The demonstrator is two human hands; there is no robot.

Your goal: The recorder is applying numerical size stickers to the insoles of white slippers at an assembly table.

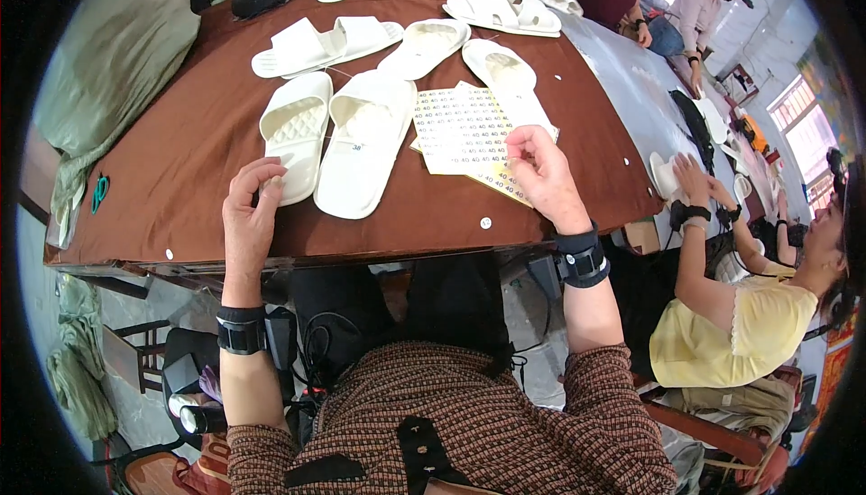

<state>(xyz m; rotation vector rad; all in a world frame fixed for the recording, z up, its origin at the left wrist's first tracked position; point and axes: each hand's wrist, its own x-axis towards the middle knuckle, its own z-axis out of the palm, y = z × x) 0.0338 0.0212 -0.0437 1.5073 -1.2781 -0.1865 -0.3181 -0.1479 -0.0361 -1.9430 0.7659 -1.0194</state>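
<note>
In front of me lies a pair of white open-toe slippers with quilted insoles. My left hand (pixel 253 202) is at the heel of the left slipper (pixel 295 125), fingers bent and thumb against its edge. The right slipper (pixel 361 152) lies beside it, with a small round sticker on its footbed. My right hand (pixel 544 175) hovers at the right edge of overlapping sheets of printed stickers (pixel 456 134). Its thumb and forefinger are pinched together; whatever they hold, if anything, is too small to make out.
More white slippers (pixel 329 44) lie further back on the brown-covered table (pixel 216 125). Green scissors (pixel 100 194) are at the left edge. Covered bulk (pixel 126 53) rises at far left. A person in yellow (pixel 740 328) works at the grey table (pixel 622 71) on the right.
</note>
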